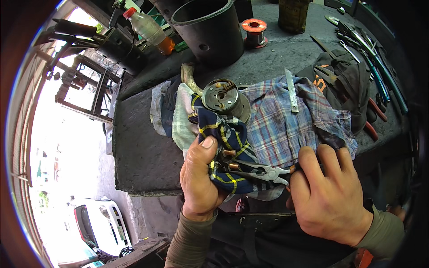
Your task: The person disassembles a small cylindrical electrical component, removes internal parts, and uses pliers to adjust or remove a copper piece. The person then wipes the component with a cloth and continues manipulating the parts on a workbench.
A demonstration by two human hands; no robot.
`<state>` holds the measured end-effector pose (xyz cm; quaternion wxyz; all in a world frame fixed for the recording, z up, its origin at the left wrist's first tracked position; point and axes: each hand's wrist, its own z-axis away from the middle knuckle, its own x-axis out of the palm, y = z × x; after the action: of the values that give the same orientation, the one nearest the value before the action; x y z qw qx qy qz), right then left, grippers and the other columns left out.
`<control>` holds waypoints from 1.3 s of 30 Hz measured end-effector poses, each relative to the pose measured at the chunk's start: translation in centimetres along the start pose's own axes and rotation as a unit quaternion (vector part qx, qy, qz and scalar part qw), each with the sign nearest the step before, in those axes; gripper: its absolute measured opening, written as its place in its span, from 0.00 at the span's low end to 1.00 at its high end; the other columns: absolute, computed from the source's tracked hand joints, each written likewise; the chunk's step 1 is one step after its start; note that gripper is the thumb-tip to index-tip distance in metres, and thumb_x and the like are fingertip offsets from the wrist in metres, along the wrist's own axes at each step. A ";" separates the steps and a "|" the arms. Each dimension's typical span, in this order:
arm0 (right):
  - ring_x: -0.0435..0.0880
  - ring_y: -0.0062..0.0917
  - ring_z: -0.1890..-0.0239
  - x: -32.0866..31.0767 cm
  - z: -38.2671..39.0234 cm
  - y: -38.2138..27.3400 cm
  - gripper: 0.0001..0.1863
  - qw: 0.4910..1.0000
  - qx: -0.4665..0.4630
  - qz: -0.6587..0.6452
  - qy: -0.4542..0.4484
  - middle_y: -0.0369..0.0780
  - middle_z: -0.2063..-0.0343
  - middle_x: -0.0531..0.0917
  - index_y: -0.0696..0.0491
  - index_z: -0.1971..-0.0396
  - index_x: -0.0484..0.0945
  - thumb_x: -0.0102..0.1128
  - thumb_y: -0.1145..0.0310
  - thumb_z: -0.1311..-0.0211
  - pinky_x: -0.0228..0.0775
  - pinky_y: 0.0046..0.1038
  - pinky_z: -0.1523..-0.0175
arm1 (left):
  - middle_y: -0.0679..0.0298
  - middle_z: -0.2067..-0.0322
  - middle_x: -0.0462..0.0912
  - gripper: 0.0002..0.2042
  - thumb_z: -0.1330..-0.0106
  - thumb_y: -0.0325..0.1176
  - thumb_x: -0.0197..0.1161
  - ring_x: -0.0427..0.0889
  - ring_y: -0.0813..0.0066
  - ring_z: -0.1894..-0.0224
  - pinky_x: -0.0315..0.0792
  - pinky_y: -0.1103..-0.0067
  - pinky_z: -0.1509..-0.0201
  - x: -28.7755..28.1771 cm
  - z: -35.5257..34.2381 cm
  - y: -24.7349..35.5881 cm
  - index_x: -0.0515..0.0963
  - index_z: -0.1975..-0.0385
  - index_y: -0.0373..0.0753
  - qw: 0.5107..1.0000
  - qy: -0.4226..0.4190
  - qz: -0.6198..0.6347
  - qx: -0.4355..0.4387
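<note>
My left hand (196,176) grips a dark navy-and-yellow plaid cloth (228,181) wrapped about a part that is mostly hidden, from which two copper-coloured threaded studs (229,152) show. My right hand (326,192) is closed round the handles of metal pliers (271,172), whose jaws reach left to the lower stud. Just beyond my left hand, a round metal housing with a small spring (220,100) sits on the cloths. A light blue plaid cloth (277,134) lies beneath the pliers, with a flat metal strip (291,91) on it.
On the dark bench (143,165) are a bottle (152,33), black cylindrical containers (208,40), a red-flanged spool (254,27), a dark can (292,18) and, at right, several hand tools (366,44) by a dark bag (344,85). A white car (100,225) stands below at left.
</note>
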<state>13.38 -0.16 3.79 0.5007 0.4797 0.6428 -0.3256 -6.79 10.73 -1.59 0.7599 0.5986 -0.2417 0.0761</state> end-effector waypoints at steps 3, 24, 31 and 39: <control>0.76 0.38 0.64 -0.1 0.0 0.0 0.10 0.998 0.022 -0.054 -0.005 0.46 0.65 0.78 0.59 0.74 0.81 0.67 0.67 0.44 0.67 0.42 0.61 | 0.61 0.53 0.87 0.24 0.18 0.43 0.56 0.86 0.77 0.57 0.84 0.78 0.52 0.1 0.3 0.1 0.76 0.33 0.29 0.999 -0.012 -0.051 0.006; 0.80 0.50 0.47 -0.3 0.5 0.3 0.23 0.999 0.026 0.012 0.033 0.55 0.46 0.79 0.67 0.63 0.83 0.66 0.62 0.53 0.72 0.52 0.47 | 0.57 0.51 0.91 0.18 0.19 0.42 0.57 0.92 0.64 0.51 0.86 0.66 0.43 -0.7 -0.6 -0.6 0.84 0.45 0.33 0.995 0.012 0.095 -0.006; 0.80 0.50 0.47 -0.1 0.2 0.1 0.23 0.999 0.021 0.017 0.035 0.57 0.46 0.79 0.67 0.64 0.83 0.65 0.60 0.53 0.72 0.53 0.48 | 0.55 0.50 0.91 0.19 0.19 0.42 0.56 0.92 0.63 0.50 0.86 0.65 0.41 -0.8 -0.7 -0.7 0.83 0.43 0.32 0.993 -0.006 0.119 -0.011; 0.80 0.51 0.45 -0.2 0.2 -0.1 0.25 0.999 0.025 0.013 0.035 0.57 0.45 0.78 0.68 0.64 0.82 0.66 0.59 0.53 0.72 0.54 0.47 | 0.55 0.50 0.91 0.20 0.19 0.42 0.55 0.92 0.63 0.50 0.86 0.65 0.41 -0.7 -0.7 -0.6 0.83 0.43 0.32 0.990 -0.031 0.137 -0.014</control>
<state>13.37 -0.42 3.91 0.4697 0.5119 0.6452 -0.3179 -6.97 11.32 -2.57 0.7424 0.5514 -0.3461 0.1578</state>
